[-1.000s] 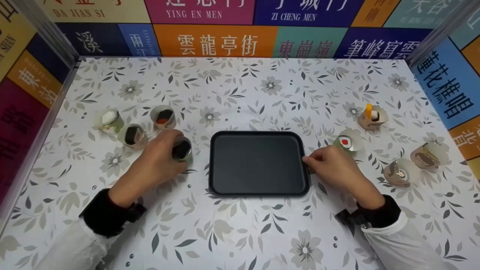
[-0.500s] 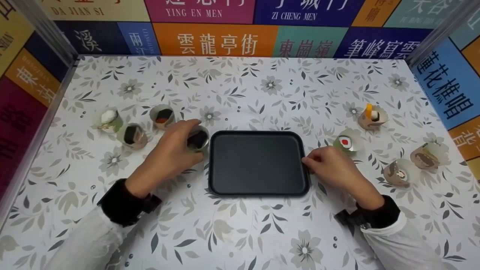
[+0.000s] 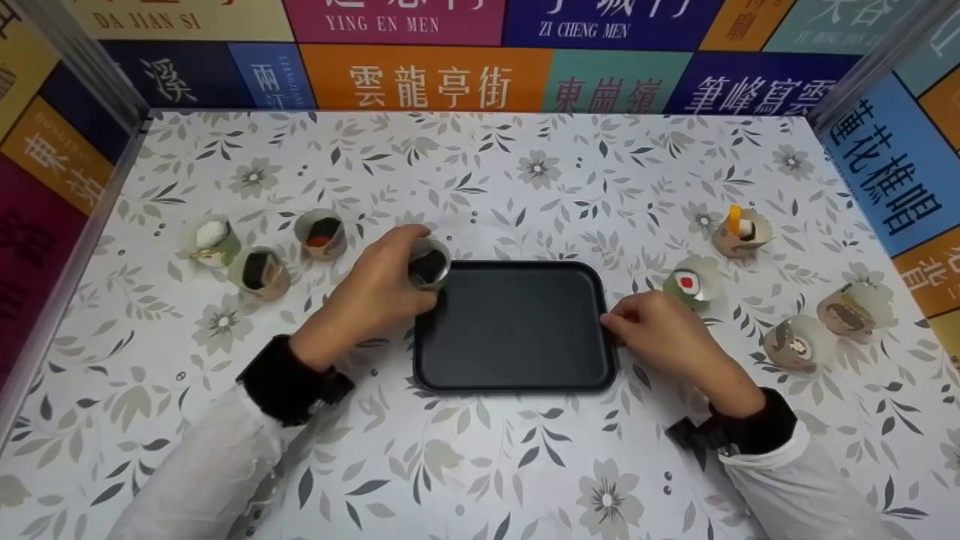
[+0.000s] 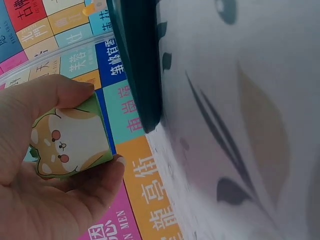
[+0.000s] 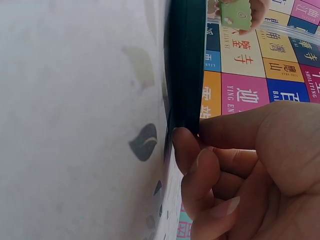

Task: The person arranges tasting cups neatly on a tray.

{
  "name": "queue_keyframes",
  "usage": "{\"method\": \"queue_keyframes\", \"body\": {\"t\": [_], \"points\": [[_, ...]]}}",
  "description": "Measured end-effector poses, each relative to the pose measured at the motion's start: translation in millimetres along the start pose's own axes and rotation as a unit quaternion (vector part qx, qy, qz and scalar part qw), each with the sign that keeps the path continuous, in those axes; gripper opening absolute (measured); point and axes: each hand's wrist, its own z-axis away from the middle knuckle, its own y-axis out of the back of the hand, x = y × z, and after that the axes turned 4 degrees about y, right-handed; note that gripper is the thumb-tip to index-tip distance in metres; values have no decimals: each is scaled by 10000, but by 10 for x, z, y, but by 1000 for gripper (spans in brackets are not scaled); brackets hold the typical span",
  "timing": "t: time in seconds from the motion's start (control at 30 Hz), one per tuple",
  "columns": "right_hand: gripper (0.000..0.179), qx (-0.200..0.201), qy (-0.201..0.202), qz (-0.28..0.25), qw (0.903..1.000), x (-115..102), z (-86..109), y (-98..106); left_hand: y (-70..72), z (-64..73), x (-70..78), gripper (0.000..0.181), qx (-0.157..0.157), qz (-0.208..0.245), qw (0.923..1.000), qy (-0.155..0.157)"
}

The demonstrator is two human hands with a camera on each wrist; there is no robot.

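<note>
At the far left corner of the black tray (image 3: 517, 330), the head view shows the left hand (image 3: 371, 281) gripping a cup (image 3: 430, 285); the right hand (image 3: 664, 330) meets the tray's right edge. Three cups (image 3: 324, 251) stand toward the left edge of the bench (image 3: 517, 465), four cups (image 3: 780, 341) toward the right. The left wrist view shows the gripped cup's printed face (image 4: 65, 142); the right wrist view, the tray pinched.

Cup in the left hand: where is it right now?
In the head view, the cup is gripped by the left hand at the tray's far left corner; the left wrist view shows it raised off the table.
</note>
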Motion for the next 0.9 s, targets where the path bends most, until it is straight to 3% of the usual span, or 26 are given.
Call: {"method": "queue_keyframes", "body": {"t": [0.17, 0.37, 0.67, 0.9], "points": [[21, 4, -10, 47, 10000, -10, -6, 2, -83, -79, -14, 70, -78, -30, 9999, -144], [21, -14, -11, 56, 10000, -14, -13, 10, -124, -144, -16, 72, -227, -178, 9996, -61], [21, -46, -33, 13, 10000, -14, -10, 13, -138, -177, -37, 72, -520, -345, 9980, 133], [20, -57, -23, -20, 10000, 4, 0, 1, -146, -180, -38, 65, -515, -483, 9975, 28]]}}
